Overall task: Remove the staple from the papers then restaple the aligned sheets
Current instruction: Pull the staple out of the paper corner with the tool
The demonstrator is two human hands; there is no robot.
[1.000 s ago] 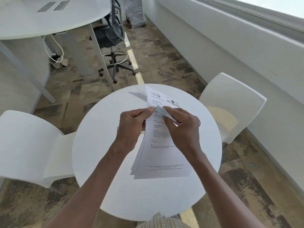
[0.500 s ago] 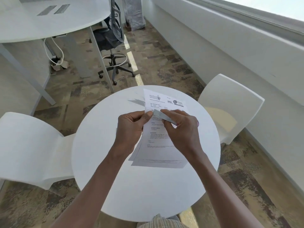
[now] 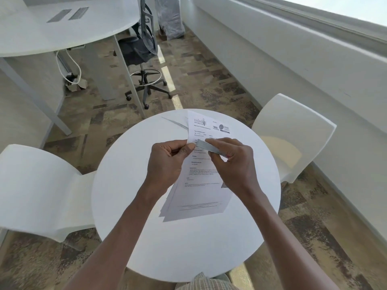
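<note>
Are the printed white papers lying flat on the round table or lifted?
Lifted: the printed white papers tilt above the round white table, pinched by the left hand.

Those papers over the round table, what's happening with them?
A person holds a printed stack of papers above a round white table. The left hand pinches the stack's left edge, while the right hand works a flat grey metal tool against that same spot. The staple itself is too small to see.

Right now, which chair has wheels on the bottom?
The dark office chair by the big desk has wheels. The two white chairs beside the round table show none.
</note>
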